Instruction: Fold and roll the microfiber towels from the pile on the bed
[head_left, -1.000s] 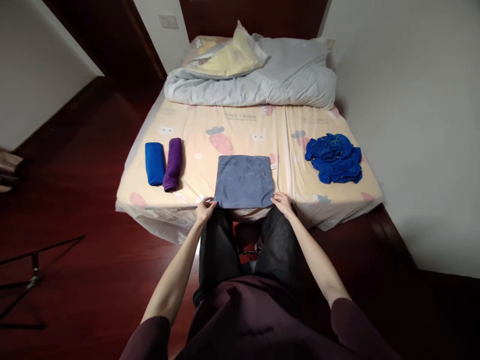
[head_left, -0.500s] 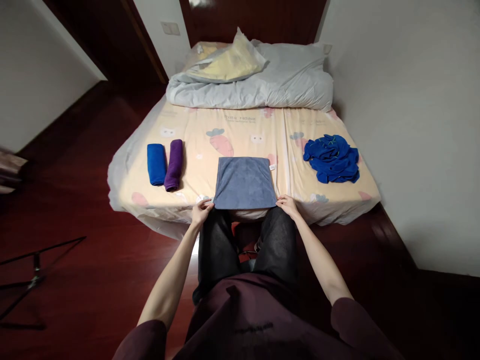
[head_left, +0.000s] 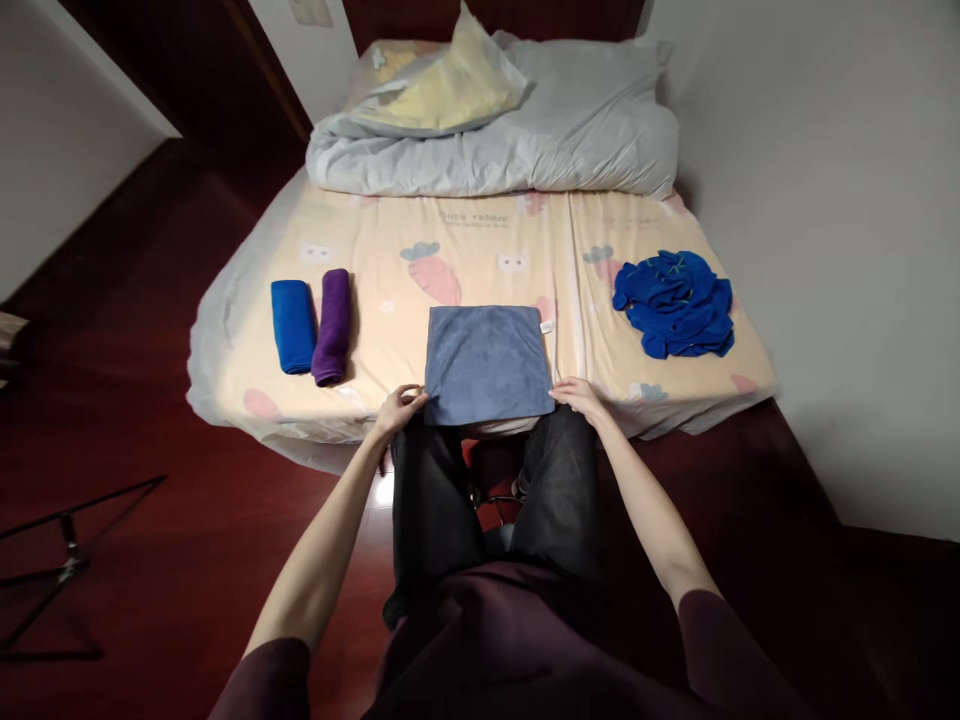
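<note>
Grey-blue cloth (head_left: 489, 362) spread flat on bed (head_left: 480, 255), at near edge, between the hands. Left hand (head_left: 401, 408) at cloth's 8 o'clock, right hand (head_left: 579, 396) at its 4 o'clock; hands well apart, fingertips at cloth's side edges, cannot tell if either pinches. White tag (head_left: 547, 327) at 2 o'clock. From cloth: purple roll (head_left: 331, 328) at 9, blue roll (head_left: 293, 328) just beyond; crumpled blue heap (head_left: 673, 305) between 2 and 3; pale quilt (head_left: 585, 140) at 12

Pale walls (head_left: 817, 250), glossy dark-red floor (head_left: 150, 420)
</note>
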